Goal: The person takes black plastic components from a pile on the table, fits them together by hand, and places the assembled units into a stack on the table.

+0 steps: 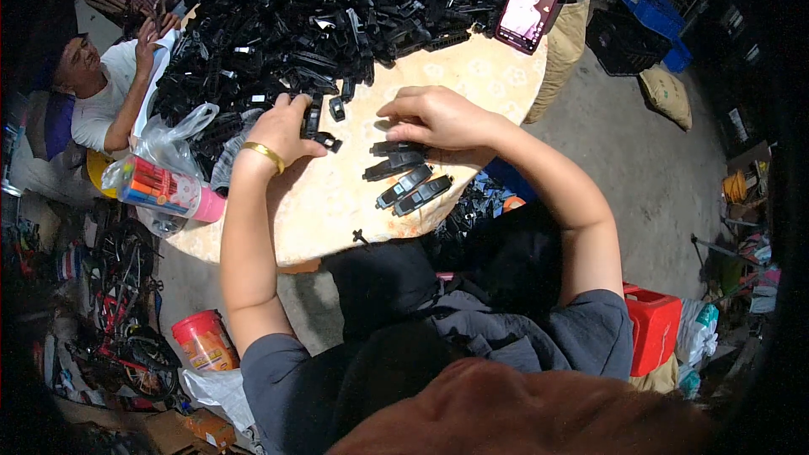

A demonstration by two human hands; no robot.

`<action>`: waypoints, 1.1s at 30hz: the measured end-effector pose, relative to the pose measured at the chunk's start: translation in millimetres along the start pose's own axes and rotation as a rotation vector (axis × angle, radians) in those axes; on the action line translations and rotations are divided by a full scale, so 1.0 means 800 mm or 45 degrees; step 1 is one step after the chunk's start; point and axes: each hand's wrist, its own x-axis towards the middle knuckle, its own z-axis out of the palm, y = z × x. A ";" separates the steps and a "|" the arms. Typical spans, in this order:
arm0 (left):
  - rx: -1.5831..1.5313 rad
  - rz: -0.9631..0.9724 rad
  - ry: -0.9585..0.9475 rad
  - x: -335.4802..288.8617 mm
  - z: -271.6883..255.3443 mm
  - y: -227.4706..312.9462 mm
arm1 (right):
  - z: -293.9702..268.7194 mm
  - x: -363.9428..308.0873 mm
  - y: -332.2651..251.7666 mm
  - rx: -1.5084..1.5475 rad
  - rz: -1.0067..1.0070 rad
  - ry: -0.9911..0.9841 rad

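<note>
A large heap of black plastic parts (337, 13) covers the far half of the cream patterned tabletop (337, 198). My left hand (282, 135), with a gold bracelet at the wrist, is at the heap's near edge. Its thumb and fingers close around a black plastic part (313, 118). Just beyond lies a loose small black piece (337, 109). To the right, my right hand (438, 118) hovers with thumb and fingers slightly apart and nothing visible between them. Close below it, several long black parts (421, 194) lie side by side in a row.
A phone (529, 8) stands at the table's far right. A clear jar of coloured pens (160, 188) and a plastic bag (181, 135) sit at the left edge. Another person (109, 84) sits at far left. A red bucket (205, 339) and red container (653, 329) stand below.
</note>
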 end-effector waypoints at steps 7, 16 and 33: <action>-0.138 -0.057 0.277 0.012 0.034 0.043 | 0.005 0.019 -0.005 -0.066 0.147 0.014; -0.449 0.023 0.320 0.018 0.046 0.054 | 0.018 0.040 0.005 -0.246 0.294 0.060; -0.596 -0.084 0.160 0.023 0.032 0.001 | -0.012 -0.011 0.033 0.484 0.454 0.303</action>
